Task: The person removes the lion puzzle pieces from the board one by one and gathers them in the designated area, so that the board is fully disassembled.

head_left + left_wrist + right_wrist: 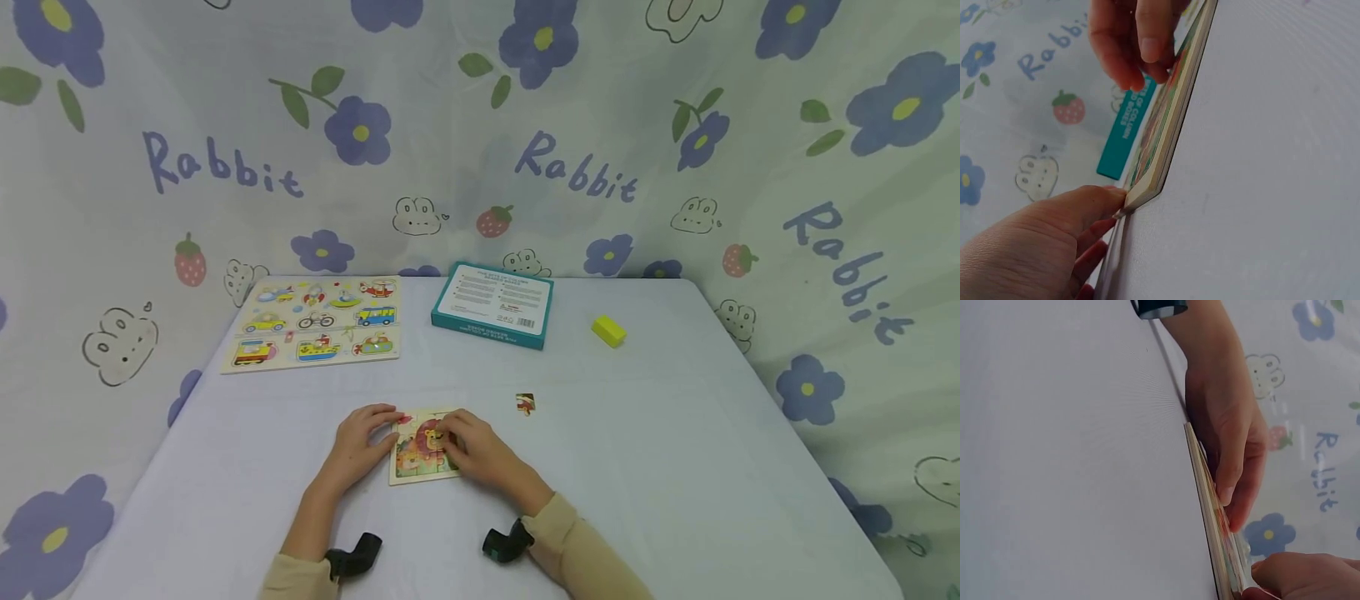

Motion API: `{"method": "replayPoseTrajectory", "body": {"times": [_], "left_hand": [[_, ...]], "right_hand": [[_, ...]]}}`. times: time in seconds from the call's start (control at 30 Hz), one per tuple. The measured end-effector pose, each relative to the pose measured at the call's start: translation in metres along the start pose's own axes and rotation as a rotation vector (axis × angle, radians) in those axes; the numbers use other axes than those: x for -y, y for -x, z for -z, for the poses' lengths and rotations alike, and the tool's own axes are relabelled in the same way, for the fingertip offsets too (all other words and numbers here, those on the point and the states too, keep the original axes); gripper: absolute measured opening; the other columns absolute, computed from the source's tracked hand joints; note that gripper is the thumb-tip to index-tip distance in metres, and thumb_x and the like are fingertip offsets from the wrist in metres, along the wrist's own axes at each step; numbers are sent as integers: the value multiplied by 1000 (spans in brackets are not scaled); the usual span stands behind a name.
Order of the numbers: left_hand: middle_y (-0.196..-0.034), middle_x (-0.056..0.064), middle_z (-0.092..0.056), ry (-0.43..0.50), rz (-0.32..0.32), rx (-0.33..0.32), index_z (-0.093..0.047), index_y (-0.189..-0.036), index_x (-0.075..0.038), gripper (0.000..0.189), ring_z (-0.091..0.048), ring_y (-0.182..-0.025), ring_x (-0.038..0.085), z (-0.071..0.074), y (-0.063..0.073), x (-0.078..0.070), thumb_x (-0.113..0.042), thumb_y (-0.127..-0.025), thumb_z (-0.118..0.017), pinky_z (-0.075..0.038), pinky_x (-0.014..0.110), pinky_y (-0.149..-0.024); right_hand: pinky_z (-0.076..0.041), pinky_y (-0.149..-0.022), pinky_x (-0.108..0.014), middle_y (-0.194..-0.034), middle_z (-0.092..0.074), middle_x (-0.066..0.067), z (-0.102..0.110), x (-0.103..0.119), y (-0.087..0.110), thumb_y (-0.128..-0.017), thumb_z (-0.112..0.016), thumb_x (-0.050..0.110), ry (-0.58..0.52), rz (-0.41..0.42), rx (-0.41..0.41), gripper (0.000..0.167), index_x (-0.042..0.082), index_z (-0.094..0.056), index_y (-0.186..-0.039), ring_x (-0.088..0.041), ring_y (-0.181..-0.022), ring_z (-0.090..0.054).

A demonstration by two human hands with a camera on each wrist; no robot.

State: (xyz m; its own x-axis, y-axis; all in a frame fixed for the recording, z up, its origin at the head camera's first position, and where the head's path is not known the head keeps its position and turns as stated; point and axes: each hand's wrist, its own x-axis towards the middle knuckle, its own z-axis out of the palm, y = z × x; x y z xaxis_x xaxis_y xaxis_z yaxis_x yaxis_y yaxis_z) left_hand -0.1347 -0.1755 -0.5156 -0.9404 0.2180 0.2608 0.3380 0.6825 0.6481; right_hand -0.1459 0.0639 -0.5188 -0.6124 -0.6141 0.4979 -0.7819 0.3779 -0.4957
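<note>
A small wooden jigsaw puzzle (408, 471) with a red-maned lion picture lies flat on the white table. My left hand (358, 446) holds its left side, thumb at the edge and fingers near the far left corner. In the left wrist view, the left thumb (1094, 203) meets the board's corner. My right hand (480, 450) is over the right part of the puzzle, bent fingertips at the lion's face. Whether a piece sits between those fingertips is hidden. One loose puzzle piece (526, 404) lies beyond the right hand.
A wooden vehicle puzzle board (307, 337) lies at the back left. Beside it is a teal and white box (491, 304). A yellow block (609, 331) sits farther right. Patterned cloth (450, 167) hangs behind the table. Both wrists wear black devices (356, 556).
</note>
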Motion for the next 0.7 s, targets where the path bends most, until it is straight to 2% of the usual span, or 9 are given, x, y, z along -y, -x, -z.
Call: {"method": "replayPoseTrajectory", "body": {"times": [0.23, 0.47, 0.7], "left_hand": [[-117, 9, -58, -1, 0, 6, -67, -109, -9, 31, -47, -115, 32, 1, 0, -2, -11, -79, -71, -34, 54, -95], [-117, 9, -58, -4, -7, -3, -67, -109, -9, 30, -47, -114, 31, 0, 1, -2, -11, -79, -71, -34, 54, -94], [-116, 9, -60, -1, -29, -13, -67, -108, -7, 30, -48, -114, 31, 1, 0, 0, -11, -79, -71, -35, 53, -94]], "right_hand": [[-42, -67, -12, -100, -56, -6, -7, 3, -5, -84, -60, 2, 11, -60, -49, 24, 2, -64, -107, -9, -81, -49], [-43, -68, -15, -99, -54, -5, -14, 7, -11, -86, -60, 8, 95, -173, -27, 21, 1, -64, -105, -9, -82, -47], [-43, -71, -20, -99, -51, -5, -17, 10, -15, -85, -62, 11, 163, -222, -12, 27, 0, -63, -110, -10, -83, -46]]}}
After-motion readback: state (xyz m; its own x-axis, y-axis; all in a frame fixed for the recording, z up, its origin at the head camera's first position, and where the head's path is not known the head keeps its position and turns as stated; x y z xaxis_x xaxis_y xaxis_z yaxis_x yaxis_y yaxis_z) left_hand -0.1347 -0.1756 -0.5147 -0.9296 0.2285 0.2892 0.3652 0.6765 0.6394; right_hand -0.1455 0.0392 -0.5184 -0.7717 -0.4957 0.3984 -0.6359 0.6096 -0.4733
